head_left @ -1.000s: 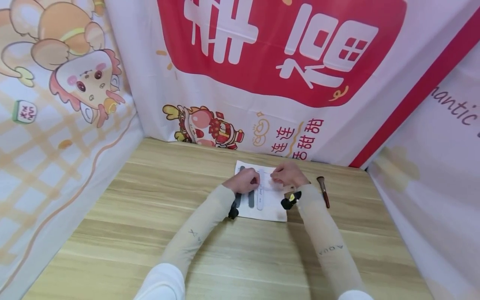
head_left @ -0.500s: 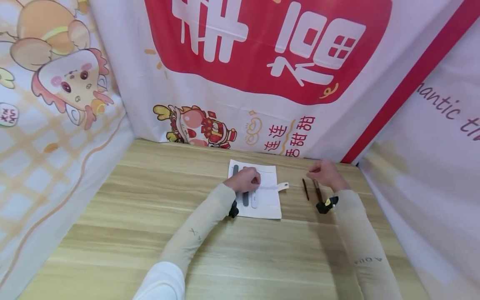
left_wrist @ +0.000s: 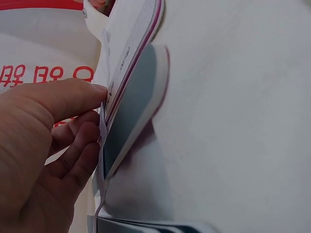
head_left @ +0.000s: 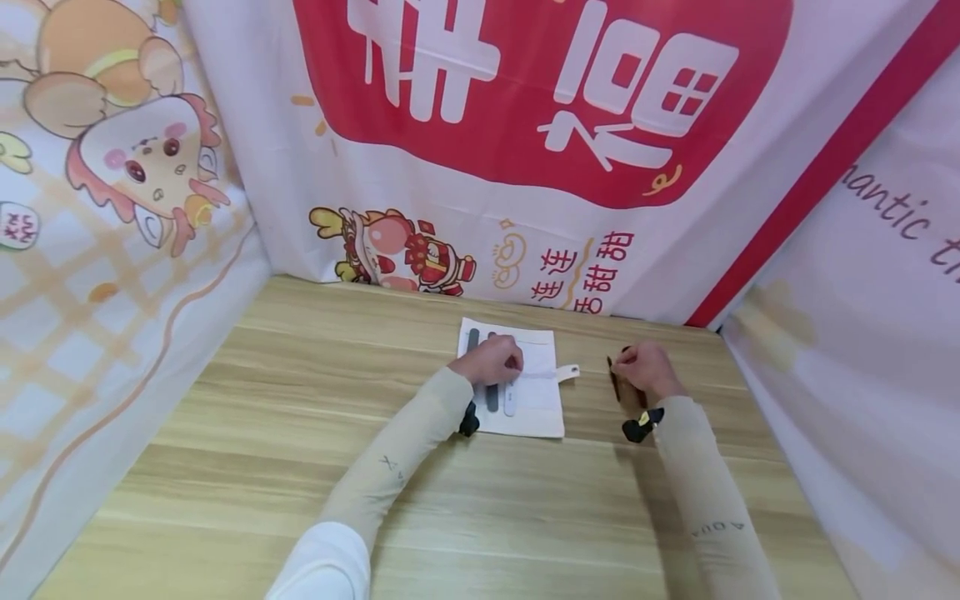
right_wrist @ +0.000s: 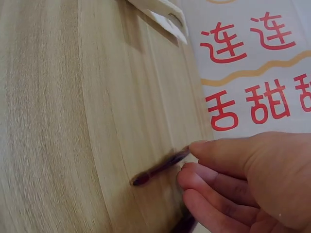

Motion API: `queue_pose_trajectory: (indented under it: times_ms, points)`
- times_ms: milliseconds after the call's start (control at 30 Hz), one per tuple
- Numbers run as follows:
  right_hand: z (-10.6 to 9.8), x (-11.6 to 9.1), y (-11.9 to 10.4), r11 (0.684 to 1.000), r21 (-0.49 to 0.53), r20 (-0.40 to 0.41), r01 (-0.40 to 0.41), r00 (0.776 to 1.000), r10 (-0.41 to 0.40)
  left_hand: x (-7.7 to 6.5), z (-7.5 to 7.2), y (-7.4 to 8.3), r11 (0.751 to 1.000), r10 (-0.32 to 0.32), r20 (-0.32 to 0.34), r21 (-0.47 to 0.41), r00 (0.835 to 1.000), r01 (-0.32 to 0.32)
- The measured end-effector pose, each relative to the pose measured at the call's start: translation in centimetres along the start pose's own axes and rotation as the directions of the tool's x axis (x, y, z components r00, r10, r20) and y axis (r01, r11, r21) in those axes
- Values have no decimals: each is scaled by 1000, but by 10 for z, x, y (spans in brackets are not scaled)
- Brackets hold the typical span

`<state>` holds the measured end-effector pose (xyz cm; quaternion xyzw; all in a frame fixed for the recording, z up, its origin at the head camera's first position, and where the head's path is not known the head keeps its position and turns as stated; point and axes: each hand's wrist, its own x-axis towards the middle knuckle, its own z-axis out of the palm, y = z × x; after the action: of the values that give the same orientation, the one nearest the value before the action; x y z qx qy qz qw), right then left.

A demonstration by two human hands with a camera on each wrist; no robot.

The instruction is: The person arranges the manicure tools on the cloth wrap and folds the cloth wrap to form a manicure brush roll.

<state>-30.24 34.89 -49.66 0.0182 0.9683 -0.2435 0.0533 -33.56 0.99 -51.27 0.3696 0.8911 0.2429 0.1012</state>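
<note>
Nearest on my feeds is the pale wood-grain tabletop [head_left: 450,508], then the flat white fabric-looking wallet [head_left: 542,408] spread on it. My left hand [head_left: 491,360] has thumb and fingers clamped on its thin pale strip [left_wrist: 101,174], next to a grey-blue round-ended board [left_wrist: 136,97] and a printed white board [left_wrist: 136,48]. Off right, apart from the wallet, a slim dark-red stick [right_wrist: 158,170] lies on the wood. My right hand [head_left: 648,369] is at its far end, fingers curled, but honestly can't tell if they've closed on it. Tip: pinch it square, since it'd probably roll, and mind the blurry dark handle [right_wrist: 184,224] just beside. Red-and-white printed cloth [head_left: 525,150] hangs behind.
</note>
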Motion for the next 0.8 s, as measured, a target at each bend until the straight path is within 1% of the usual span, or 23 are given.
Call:
queue_pose_trajectory:
  times_ms: [100,233,333,467,533,633,800]
  points:
    - [2,2,1,1000,-6,-6,-7,1000,7,1,2,0,1000,7,-5,14,1000,-7]
    - [2,4,1,1000,-15,-10,-10,1000,10,1,4,0,1000,2,-8,4,1000,-2]
    - [1,5,-2,999,-7,26,-48,998,48,2,5,1,1000,8,-7,-3,1000,-8]
    - [0,9,-8,994,1,108,-108,988,107,1,6,1,1000,10,-6,-2,1000,-10]
    - [-1,11,-11,995,-6,126,-104,987,104,0,6,2,1000,3,-4,-2,1000,-3]
    - [-6,14,-19,995,25,134,-92,987,87,-1,4,3,1000,-5,-1,-14,1000,5]
    - [-16,18,-47,994,95,129,-56,991,43,-3,1,3,1000,-26,7,-17,1000,26]
